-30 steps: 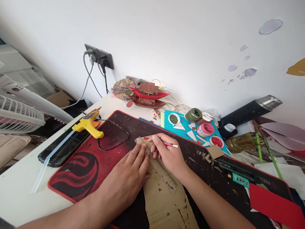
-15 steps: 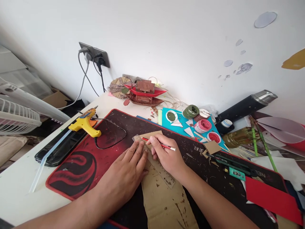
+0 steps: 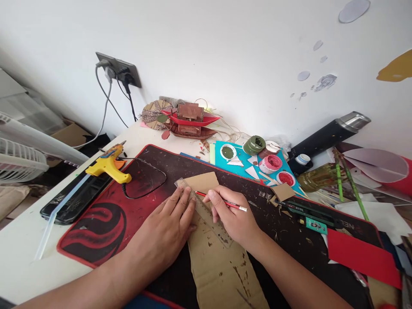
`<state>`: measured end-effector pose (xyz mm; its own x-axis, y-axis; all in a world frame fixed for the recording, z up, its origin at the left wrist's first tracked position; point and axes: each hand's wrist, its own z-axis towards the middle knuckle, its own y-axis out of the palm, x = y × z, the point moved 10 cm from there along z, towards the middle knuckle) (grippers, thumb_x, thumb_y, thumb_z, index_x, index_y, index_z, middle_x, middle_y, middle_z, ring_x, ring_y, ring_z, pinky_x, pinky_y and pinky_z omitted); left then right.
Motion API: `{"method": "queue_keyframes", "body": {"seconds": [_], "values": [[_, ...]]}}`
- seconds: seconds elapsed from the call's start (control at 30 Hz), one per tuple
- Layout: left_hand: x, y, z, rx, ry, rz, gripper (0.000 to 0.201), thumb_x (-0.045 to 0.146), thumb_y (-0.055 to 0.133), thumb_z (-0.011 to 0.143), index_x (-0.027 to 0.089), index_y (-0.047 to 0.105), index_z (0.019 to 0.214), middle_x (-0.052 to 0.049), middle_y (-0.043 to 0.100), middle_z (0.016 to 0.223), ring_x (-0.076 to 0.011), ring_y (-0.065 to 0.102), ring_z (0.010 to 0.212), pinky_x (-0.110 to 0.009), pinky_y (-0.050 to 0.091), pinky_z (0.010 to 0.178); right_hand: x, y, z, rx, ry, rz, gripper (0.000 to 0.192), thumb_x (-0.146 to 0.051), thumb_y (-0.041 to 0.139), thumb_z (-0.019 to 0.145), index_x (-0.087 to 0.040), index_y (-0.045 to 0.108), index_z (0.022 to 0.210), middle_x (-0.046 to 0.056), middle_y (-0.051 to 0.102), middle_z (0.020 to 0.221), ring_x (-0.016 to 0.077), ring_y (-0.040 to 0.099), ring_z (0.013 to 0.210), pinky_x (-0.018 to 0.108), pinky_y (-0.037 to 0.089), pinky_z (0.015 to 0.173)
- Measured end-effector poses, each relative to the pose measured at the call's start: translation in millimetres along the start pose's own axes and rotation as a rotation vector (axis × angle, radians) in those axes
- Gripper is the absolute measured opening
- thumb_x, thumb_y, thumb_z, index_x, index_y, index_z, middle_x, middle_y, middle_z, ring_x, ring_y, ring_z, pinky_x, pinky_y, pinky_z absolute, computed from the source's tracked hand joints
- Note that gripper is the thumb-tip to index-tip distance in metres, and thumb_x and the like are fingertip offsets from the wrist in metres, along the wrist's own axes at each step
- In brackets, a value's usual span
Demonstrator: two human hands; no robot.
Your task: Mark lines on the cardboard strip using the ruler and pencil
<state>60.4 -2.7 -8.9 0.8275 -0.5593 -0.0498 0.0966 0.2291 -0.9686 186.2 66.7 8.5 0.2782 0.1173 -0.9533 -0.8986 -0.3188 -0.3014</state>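
Left hand (image 3: 165,227) flat, fingers spread, pinning ruler (image 3: 206,212) on cardboard (image 3: 219,262) so it won't slip. Right hand (image 3: 233,214) pinches red pencil (image 3: 222,201), tip at ruler's edge to trace it. Cardboard lies mid-mat (image 3: 106,219)

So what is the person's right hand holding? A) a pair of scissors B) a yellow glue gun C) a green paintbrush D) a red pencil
D: the right hand grips a thin red pencil beside the clear ruler, which the left hand presses flat on the cardboard strip; the yellow glue gun lies untouched on the mat's far left.
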Motion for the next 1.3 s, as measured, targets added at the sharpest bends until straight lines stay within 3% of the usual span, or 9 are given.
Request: {"method": "queue_keyframes", "body": {"seconds": [0.3, 0.5, 0.83, 1.1, 1.3], "values": [[2, -6.0, 1, 0.022, 0.031, 0.046, 0.053, 0.028, 0.042, 0.114, 0.003, 0.059, 0.157, -0.025, 0.057, 0.165, -0.0416, 0.052, 0.158, -0.054, 0.05, 0.126, 3, -6, -12, 0.011, 0.022, 0.008, 0.043, -0.05, 0.055, 0.113, -0.021, 0.078, 0.093, -0.004, 0.06, 0.054, 0.014, 0.061, 0.048, 0.027, 0.048, 0.058], [2, -8.8, 2, 0.039, 0.026, 0.025, 0.052, 0.029, 0.044, 0.114, 0.003, 0.06, 0.156, -0.026, 0.059, 0.164, -0.0395, 0.053, 0.157, -0.052, 0.048, 0.127, 7, -7, -15, 0.029, 0.035, 0.036, 0.049, -0.059, 0.055, 0.113, -0.021, 0.079, 0.093, -0.004, 0.06, 0.053, 0.0147, 0.061, 0.048, 0.028, 0.049, 0.057], [3, -11.0, 1, 0.057, 0.053, 0.075, 0.049, 0.028, 0.041, 0.115, 0.004, 0.066, 0.149, -0.026, 0.062, 0.16, -0.0391, 0.06, 0.151, -0.052, 0.053, 0.122, 21, -43, -24, 0.237, -0.003, 0.074, 0.05, -0.064, 0.06, 0.11, -0.02, 0.078, 0.091, -0.002, 0.062, 0.055, 0.0153, 0.06, 0.048, 0.028, 0.046, 0.052], [-4, -23.6, 1, 0.028, 0.105, 0.012, 0.039, 0.031, 0.044, 0.116, 0.011, 0.073, 0.134, -0.019, 0.076, 0.141, -0.0348, 0.072, 0.133, -0.048, 0.062, 0.11, 23, -43, -24, 0.235, -0.024, 0.128, 0.047, -0.058, 0.06, 0.112, -0.02, 0.079, 0.092, -0.002, 0.061, 0.056, 0.0143, 0.059, 0.047, 0.028, 0.044, 0.05], [-6, -20.3, -1, -0.01, 0.084, -0.039, 0.038, 0.024, 0.049, 0.114, 0.017, 0.068, 0.145, -0.016, 0.075, 0.142, -0.0337, 0.07, 0.136, -0.048, 0.063, 0.108, 24, -44, -24, 0.247, -0.021, 0.143, 0.046, -0.057, 0.062, 0.111, -0.02, 0.08, 0.092, -0.002, 0.061, 0.056, 0.0135, 0.059, 0.048, 0.027, 0.044, 0.05]]}}
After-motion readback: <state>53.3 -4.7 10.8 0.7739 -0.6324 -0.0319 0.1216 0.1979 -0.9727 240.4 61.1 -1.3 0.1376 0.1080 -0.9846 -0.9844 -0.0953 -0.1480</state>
